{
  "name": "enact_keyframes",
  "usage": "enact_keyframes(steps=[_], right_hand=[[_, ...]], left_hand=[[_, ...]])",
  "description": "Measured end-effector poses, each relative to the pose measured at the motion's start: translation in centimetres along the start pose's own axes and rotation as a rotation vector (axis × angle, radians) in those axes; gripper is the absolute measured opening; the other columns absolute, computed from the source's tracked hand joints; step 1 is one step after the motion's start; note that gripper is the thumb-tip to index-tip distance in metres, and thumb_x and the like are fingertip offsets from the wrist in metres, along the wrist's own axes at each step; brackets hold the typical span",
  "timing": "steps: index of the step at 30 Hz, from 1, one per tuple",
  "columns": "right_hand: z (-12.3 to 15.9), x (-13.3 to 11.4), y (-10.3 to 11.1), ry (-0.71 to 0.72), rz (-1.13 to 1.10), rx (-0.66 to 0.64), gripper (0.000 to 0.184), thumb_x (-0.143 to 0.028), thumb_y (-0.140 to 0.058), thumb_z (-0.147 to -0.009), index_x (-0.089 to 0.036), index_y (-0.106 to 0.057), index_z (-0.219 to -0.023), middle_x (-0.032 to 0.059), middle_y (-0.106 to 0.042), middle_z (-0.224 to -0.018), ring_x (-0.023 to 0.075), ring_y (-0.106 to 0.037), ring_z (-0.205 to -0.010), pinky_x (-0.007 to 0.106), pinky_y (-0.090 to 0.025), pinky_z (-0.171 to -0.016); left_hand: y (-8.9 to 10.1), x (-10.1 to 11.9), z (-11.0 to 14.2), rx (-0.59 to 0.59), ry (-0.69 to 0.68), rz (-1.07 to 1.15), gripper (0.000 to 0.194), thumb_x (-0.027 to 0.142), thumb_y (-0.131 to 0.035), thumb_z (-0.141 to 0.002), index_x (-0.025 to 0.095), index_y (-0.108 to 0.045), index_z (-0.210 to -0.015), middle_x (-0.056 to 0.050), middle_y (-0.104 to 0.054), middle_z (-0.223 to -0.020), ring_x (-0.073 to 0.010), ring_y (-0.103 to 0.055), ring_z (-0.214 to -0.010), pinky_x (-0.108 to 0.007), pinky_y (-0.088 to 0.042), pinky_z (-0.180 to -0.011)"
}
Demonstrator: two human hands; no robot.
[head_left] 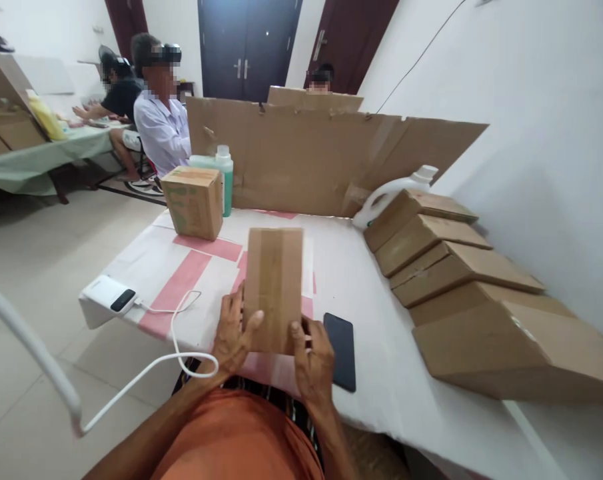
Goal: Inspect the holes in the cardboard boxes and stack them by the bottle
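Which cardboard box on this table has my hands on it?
The taped box in the middle, between your left hand and right hand. No hand touches the box beside the green bottle or the boxes on the right.

The middle box (274,287) is held between the left hand (234,333) and the right hand (315,353) at the table (376,280). To its right, the phone (340,353) is laid nearby, with the row of boxes (461,267) placed farther out. To its left, the power bank (106,293) is set (near the table's edge). Behind it, the carton (197,203) and bottle (227,180) are placed leftward, the jug (386,198) rightward.
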State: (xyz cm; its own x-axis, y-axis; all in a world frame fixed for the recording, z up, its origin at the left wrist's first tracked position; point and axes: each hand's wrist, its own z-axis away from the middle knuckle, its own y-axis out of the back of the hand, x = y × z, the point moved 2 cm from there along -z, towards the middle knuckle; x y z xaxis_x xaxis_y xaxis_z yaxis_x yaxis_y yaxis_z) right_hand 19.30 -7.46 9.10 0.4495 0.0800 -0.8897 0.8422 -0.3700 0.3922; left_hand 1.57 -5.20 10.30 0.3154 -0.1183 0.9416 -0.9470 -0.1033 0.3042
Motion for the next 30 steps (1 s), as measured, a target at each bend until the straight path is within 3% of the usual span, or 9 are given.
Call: enact_keyframes(steps=[2, 5, 11, 14, 17, 21, 25, 27, 30], right_hand=[[1.0, 0.4, -2.1, -0.049, -0.059, -0.140, 0.057, -0.068, -0.051, -0.099, -0.018, -0.073, -0.114, 0.0134, -0.074, -0.106, 0.0283, -0.070, -0.095, 0.040, -0.057, -0.078], [2.3, 2.4, -2.8, -0.147, -0.134, -0.248, 0.061, -0.070, -0.051, -0.099, -0.018, -0.072, -0.122, 0.0160, -0.075, -0.122, 0.0312, -0.070, -0.113, 0.045, -0.056, -0.098], [3.1, 4.7, -1.7, -0.301, -0.266, -0.384, 0.076, -0.073, -0.059, -0.095, -0.020, -0.058, -0.150, 0.0172, -0.060, -0.155, 0.0342, -0.059, -0.140, 0.053, -0.046, -0.118], [3.2, 3.4, -1.6, -0.245, -0.303, -0.469, 0.066, -0.066, -0.055, -0.101, -0.026, -0.056, -0.153, 0.0117, -0.054, -0.162, 0.0304, -0.048, -0.151, 0.051, -0.036, -0.127], [3.0, 1.8, -1.2, -0.194, -0.300, -0.489, 0.060, -0.063, -0.053, -0.103, -0.029, -0.058, -0.152, 0.0097, -0.057, -0.158, 0.0299, -0.052, -0.146, 0.047, -0.045, -0.120], [2.6, 0.5, 0.0, -0.117, -0.272, -0.449, 0.056, -0.061, -0.050, -0.105, -0.031, -0.059, -0.151, 0.0087, -0.066, -0.140, 0.0255, -0.068, -0.111, 0.041, -0.055, -0.101], [2.1, -0.3, 0.8, -0.028, -0.286, -0.374, 0.057, -0.061, -0.042, -0.107, -0.032, -0.056, -0.154, 0.0067, -0.069, -0.120, 0.0199, -0.065, -0.080, 0.037, -0.056, -0.076], [1.5, -0.9, 1.2, 0.053, -0.276, -0.331, 0.058, -0.063, -0.037, -0.107, -0.032, -0.058, -0.152, 0.0074, -0.068, -0.117, 0.0235, -0.066, -0.089, 0.039, -0.056, -0.076], [-0.2, -2.0, 1.3, 0.197, -0.192, -0.273, 0.056, -0.067, -0.048, -0.103, -0.035, -0.061, -0.147, 0.0092, -0.065, -0.127, 0.0308, -0.062, -0.117, 0.048, -0.054, -0.095]], left_hand=[[2.1, -2.3, 0.4, 0.017, 0.120, -0.045, 0.061, 0.056, -0.051, -0.101, 0.023, -0.051, -0.154, -0.012, -0.057, -0.126, -0.0281, -0.061, -0.119, -0.050, -0.050, -0.112], [4.1, -5.5, 1.1, 0.035, 0.228, -0.068, 0.061, 0.056, -0.046, -0.102, 0.020, -0.055, -0.150, -0.013, -0.062, -0.123, -0.0295, -0.062, -0.121, -0.054, -0.044, -0.118], [4.0, -8.3, 2.1, -0.010, 0.225, 0.035, 0.066, 0.060, -0.045, -0.102, 0.022, -0.048, -0.156, -0.015, -0.059, -0.148, -0.0297, -0.061, -0.134, -0.051, -0.044, -0.120], [3.0, -8.0, 2.9, 0.004, 0.150, 0.046, 0.063, 0.058, -0.046, -0.104, 0.025, -0.048, -0.158, -0.013, -0.055, -0.154, -0.0300, -0.055, -0.142, -0.053, -0.039, -0.125], [2.6, -7.2, 3.7, 0.004, 0.085, 0.042, 0.066, 0.057, -0.047, -0.105, 0.026, -0.041, -0.162, -0.014, -0.052, -0.156, -0.0309, -0.055, -0.142, -0.054, -0.040, -0.124], [3.6, -5.0, 4.5, -0.012, -0.072, 0.004, 0.071, 0.056, -0.047, -0.104, 0.027, -0.031, -0.167, -0.015, -0.046, -0.162, -0.0335, -0.048, -0.148, -0.055, -0.040, -0.123], [4.8, -1.9, 5.0, -0.036, -0.193, -0.117, 0.080, 0.057, -0.056, -0.100, 0.028, -0.027, -0.168, -0.016, -0.044, -0.163, -0.0367, -0.040, -0.153, -0.058, -0.036, -0.125], [5.0, -0.7, 4.8, -0.049, -0.188, -0.145, 0.075, 0.056, -0.060, -0.098, 0.027, -0.037, -0.163, -0.016, -0.053, -0.152, -0.0368, -0.046, -0.147, -0.058, -0.039, -0.122], [5.1, 0.0, 3.2, 0.041, -0.158, -0.094, 0.064, 0.061, -0.059, -0.098, 0.021, -0.055, -0.148, -0.015, -0.063, -0.134, -0.0351, -0.057, -0.132, -0.054, -0.047, -0.112]])
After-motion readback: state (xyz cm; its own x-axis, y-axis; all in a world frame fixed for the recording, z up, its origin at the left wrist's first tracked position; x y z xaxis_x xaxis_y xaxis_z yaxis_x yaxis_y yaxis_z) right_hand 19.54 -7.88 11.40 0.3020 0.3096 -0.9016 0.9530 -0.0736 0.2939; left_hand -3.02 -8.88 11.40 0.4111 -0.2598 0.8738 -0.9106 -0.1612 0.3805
